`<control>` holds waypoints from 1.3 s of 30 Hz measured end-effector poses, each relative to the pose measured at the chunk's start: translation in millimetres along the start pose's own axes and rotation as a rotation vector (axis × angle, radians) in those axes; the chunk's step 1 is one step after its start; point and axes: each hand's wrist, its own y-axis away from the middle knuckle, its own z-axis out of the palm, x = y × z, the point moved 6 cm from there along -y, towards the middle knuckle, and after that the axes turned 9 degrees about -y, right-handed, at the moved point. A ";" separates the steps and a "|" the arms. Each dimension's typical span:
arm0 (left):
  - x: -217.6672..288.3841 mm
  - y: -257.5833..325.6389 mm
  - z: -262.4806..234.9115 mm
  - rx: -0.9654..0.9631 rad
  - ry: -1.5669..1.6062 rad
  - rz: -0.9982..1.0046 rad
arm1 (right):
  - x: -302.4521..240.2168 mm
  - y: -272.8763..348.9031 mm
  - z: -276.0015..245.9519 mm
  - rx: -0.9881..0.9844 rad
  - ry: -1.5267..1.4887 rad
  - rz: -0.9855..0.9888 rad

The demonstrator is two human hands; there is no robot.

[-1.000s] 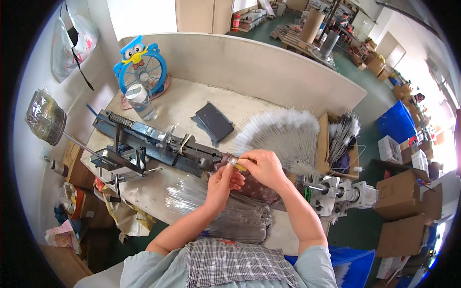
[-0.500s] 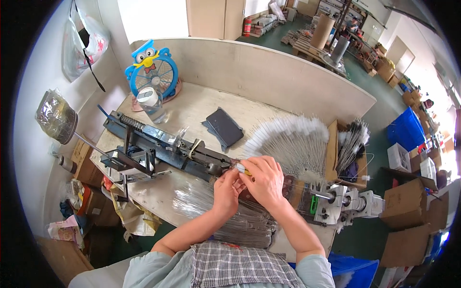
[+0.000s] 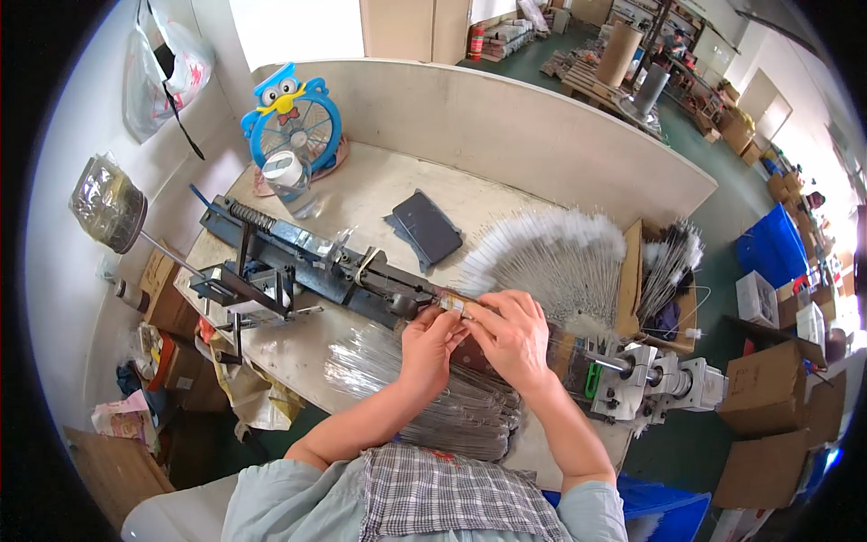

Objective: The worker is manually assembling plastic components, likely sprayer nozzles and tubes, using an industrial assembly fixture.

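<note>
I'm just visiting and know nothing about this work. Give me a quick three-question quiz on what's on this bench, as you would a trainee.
1. True or false: both hands meet at the long dark machine.
2. Which lies fanned out just beyond the right hand? A) white-tipped thin brushes B) folded towels C) wooden spoons
3. Fill in: the blue fan at the back of the table is shaped like a cartoon ____.

Key: 1 true: the left hand and the right hand pinch a small piece at its end. 2 A. 3 owl.
</note>
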 end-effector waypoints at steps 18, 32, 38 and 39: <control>-4.4 3.3 -8.1 -0.013 0.191 -0.052 | -11.2 -10.2 24.0 0.014 0.032 0.106; -3.0 0.1 -6.2 0.073 0.120 0.000 | -8.6 -5.2 1.9 0.061 0.085 0.035; 3.1 6.0 -5.5 0.080 0.096 -0.067 | -3.8 -0.4 -11.6 0.003 0.079 0.105; 4.9 8.8 -5.9 0.071 0.122 -0.059 | 0.2 3.9 -7.6 -0.050 0.080 0.106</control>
